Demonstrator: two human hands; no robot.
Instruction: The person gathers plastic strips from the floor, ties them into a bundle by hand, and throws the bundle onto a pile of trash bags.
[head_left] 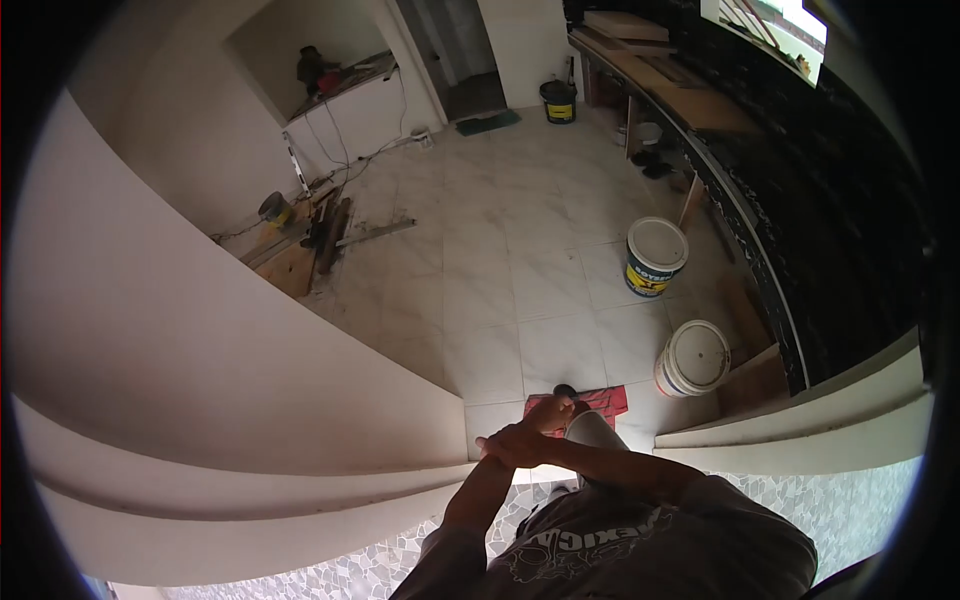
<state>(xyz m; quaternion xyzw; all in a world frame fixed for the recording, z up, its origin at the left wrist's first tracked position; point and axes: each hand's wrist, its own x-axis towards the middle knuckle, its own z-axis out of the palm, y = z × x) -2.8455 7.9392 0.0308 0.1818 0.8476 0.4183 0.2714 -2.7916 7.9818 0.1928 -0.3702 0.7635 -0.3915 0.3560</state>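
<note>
My right hand (515,447) is closed around my left wrist, its forearm crossing in front of my body. Just beyond it, my left hand (552,412) looks loosely curled, and no object shows in it. Below the hands, a red cloth or mat (610,400) with dark lines lies on the tiled floor. The dark tip of a shoe (565,390) shows at its far edge, and my leg covers part of the cloth.
Two lidded buckets, one labelled (648,285) and one pale (698,358), stand at right beside a black counter (790,190). Tools and wood pieces (325,235) lie on the floor at left. A dark bucket (558,102) stands near the doorway. Curved white walls (230,330) flank me.
</note>
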